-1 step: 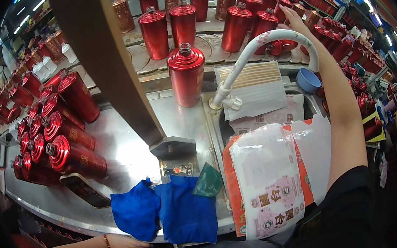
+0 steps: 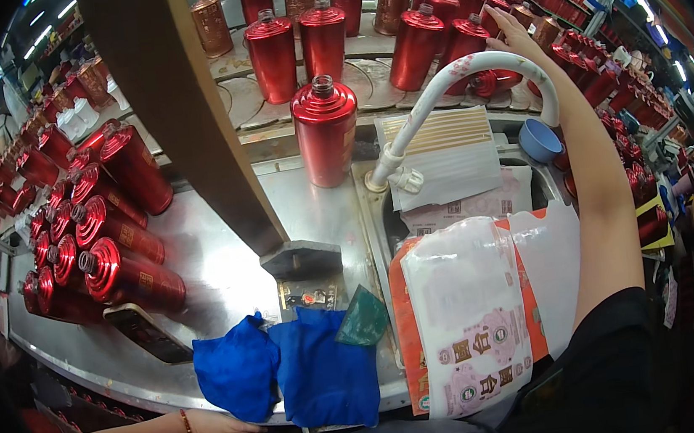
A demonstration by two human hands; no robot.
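My right hand (image 2: 514, 36) reaches out to the far right, its fingers stretched and apart, beside the standing red bottles (image 2: 464, 41) on the slatted conveyor. Whether a fingertip touches a bottle I cannot tell. At the counter's front edge, my left hand (image 2: 224, 432) has its fingers curled together. Their undersides are hidden. A blue cloth (image 2: 238, 370) lies closest to it, and a second blue cloth (image 2: 329, 379) with a green scraper-like piece (image 2: 363, 316) on top is to the right. One shiny red bottle (image 2: 327, 138) stands alone in the middle of the counter.
A brown post (image 2: 192, 114) rises from the metal counter (image 2: 226, 271). Several red bottles (image 2: 138, 276) lie stacked at left by a phone (image 2: 149, 332). A white curved faucet (image 2: 466, 64) arches over a sink holding printed transfer sheets (image 2: 467, 314) and a blue bowl (image 2: 539, 142).
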